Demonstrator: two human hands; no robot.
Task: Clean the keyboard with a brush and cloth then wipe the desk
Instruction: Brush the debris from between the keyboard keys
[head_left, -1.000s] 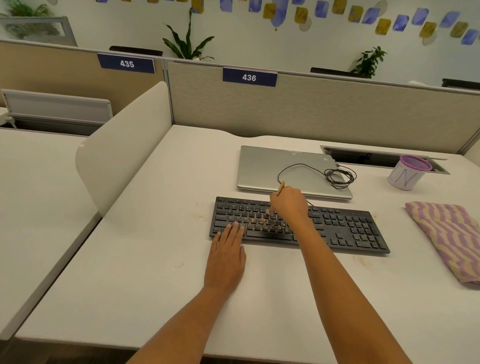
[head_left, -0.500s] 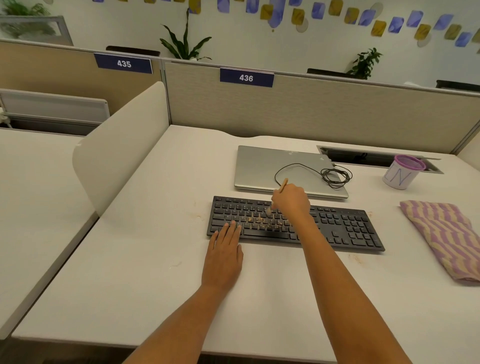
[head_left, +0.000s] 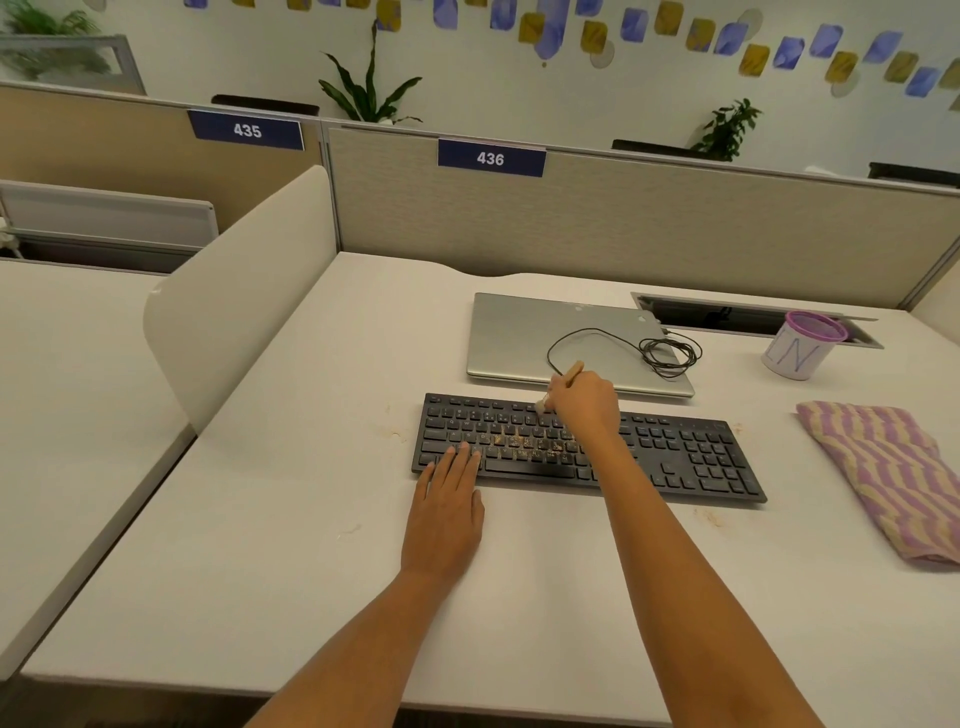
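Note:
A black keyboard (head_left: 691, 457) lies across the middle of the white desk (head_left: 270, 545), with brown crumbs on its middle keys. My right hand (head_left: 584, 402) grips a small wooden-handled brush (head_left: 571, 373), its bristles down on the upper key rows. My left hand (head_left: 447, 512) lies flat on the desk, fingertips resting on the keyboard's front left edge. A purple and tan striped cloth (head_left: 893, 473) lies folded at the right side of the desk.
A closed silver laptop (head_left: 514, 338) with a coiled black cable (head_left: 670, 353) on it sits behind the keyboard. A white cup with a purple rim (head_left: 797, 353) stands at the back right by a cable slot. Crumb smears mark the desk beside the keyboard. A curved divider (head_left: 234, 306) rises on the left.
My right hand has moved the brush from the middle keys up toward the top rows. My left hand has stayed in place.

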